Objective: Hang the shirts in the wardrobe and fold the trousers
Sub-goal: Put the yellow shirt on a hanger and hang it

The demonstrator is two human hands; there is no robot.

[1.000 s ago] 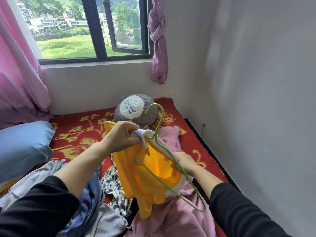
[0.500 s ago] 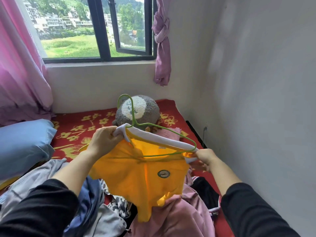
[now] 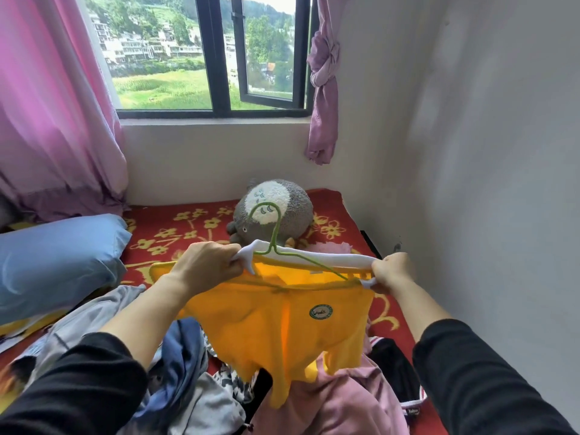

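Note:
A yellow shirt (image 3: 282,324) with a white collar and a round green badge hangs in front of me on a green wire hanger (image 3: 273,233), whose hook points up. My left hand (image 3: 207,265) grips the white collar at the shirt's left shoulder. My right hand (image 3: 392,271) grips the collar and the hanger's end at the right shoulder. The shirt is stretched level between both hands above a pile of clothes.
Below lie a pink garment (image 3: 339,400), blue and grey clothes (image 3: 182,365) and a black garment (image 3: 392,362) on a red flowered bed cover (image 3: 188,227). A grey plush toy (image 3: 276,211), a blue pillow (image 3: 56,259), a window and a white wall (image 3: 470,183) close on the right.
The shirt went from bunched and tilted to spread flat and level. My right hand moved up and out to the right shoulder, and the hanger hook turned upright.

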